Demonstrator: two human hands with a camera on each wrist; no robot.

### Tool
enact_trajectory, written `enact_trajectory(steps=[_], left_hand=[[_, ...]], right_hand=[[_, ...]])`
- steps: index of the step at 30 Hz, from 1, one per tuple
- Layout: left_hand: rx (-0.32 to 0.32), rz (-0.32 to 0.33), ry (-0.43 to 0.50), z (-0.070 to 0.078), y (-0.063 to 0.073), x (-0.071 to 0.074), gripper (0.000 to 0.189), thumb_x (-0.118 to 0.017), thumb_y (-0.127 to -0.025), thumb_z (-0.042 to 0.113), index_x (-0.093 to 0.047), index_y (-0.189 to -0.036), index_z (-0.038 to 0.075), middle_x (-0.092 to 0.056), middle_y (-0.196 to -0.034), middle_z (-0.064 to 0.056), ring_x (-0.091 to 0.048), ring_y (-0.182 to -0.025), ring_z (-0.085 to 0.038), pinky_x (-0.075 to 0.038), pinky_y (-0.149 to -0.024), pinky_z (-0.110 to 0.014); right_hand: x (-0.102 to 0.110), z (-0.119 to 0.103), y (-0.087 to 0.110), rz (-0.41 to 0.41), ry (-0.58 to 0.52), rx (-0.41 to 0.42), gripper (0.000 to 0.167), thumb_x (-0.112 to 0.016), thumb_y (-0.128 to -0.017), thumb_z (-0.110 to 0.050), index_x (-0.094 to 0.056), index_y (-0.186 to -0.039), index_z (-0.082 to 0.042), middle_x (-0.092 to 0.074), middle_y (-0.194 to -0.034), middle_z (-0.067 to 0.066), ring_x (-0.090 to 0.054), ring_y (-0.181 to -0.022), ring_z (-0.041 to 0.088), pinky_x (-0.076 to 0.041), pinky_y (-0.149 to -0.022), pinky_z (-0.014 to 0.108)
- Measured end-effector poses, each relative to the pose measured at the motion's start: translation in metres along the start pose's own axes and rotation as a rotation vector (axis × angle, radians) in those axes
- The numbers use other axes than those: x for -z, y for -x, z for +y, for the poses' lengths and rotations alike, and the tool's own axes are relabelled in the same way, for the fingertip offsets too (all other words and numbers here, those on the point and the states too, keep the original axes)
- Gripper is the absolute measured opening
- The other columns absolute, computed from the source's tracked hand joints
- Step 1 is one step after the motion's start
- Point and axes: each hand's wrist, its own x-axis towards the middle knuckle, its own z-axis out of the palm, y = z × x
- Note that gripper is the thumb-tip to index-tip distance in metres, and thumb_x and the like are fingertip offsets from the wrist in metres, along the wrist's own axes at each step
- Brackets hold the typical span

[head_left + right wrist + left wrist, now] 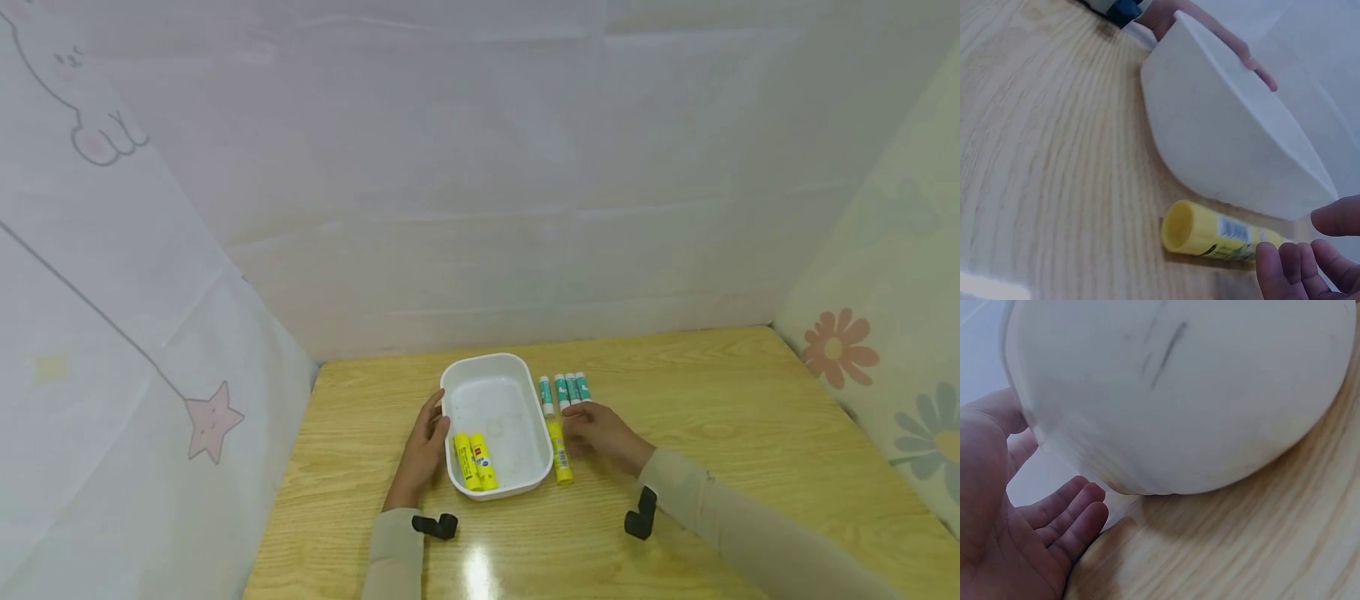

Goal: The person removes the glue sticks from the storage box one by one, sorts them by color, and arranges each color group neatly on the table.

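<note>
A white tray (495, 497) holds two yellow glue sticks (474, 462) at its front left. My left hand (422, 458) lies along the tray's left side, thumb at the rim; in the left wrist view its lower fingers (1088, 515) are loosely extended beside the outer wall. Just right of the tray, a third yellow glue stick (560, 454) lies on the table, its hollow end (1179, 228) facing the right wrist camera. My right hand (603, 433) is at that stick's far end, thumb and fingers apart. Several teal-and-white glue sticks (562, 392) lie beyond its fingertips.
A light wood table (720, 400) carries everything. Pale cloth walls (480, 208) stand behind and on both sides, printed with a star (213, 421) on the left and flowers (838, 350) on the right. A black wrist mount (641, 515) sits by the right sleeve.
</note>
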Motion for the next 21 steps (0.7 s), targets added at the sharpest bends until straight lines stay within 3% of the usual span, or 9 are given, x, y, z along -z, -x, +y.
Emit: enact_trajectory(steps=[5, 11, 21], left_hand=[[-0.003, -0.001, -0.007, 0.0, 0.0, 0.0, 0.055, -0.047, -0.104, 0.029, -0.028, -0.155, 0.022, -0.039, -0.148, -0.023, -0.047, -0.127, -0.036, -0.037, -0.104, -0.056], [0.008, 0.002, -0.01, 0.0, 0.0, 0.0, 0.053, -0.045, -0.105, 0.025, -0.027, -0.155, 0.022, -0.038, -0.147, -0.024, -0.047, -0.126, -0.037, -0.037, -0.103, -0.057], [0.012, 0.003, -0.007, 0.0, 0.0, 0.0, 0.052, -0.044, -0.106, 0.021, -0.027, -0.155, 0.021, -0.038, -0.147, -0.024, -0.047, -0.127, -0.039, -0.037, -0.103, -0.057]], right_hand=[[0.004, -0.01, -0.002, -0.031, -0.049, 0.002, 0.042, -0.056, -0.1, -0.02, -0.049, -0.135, 0.003, -0.055, -0.13, 0.022, -0.058, -0.114, 0.033, -0.049, -0.095, 0.046], [0.004, -0.021, -0.005, -0.046, -0.05, 0.008, 0.044, -0.058, -0.099, -0.019, -0.049, -0.136, 0.003, -0.055, -0.129, 0.018, -0.057, -0.113, 0.03, -0.049, -0.096, 0.045], [-0.003, -0.042, -0.001, -0.116, -0.071, 0.109, 0.046, -0.054, -0.101, -0.02, -0.045, -0.14, 0.004, -0.047, -0.139, 0.023, -0.056, -0.117, 0.033, -0.045, -0.101, 0.045]])
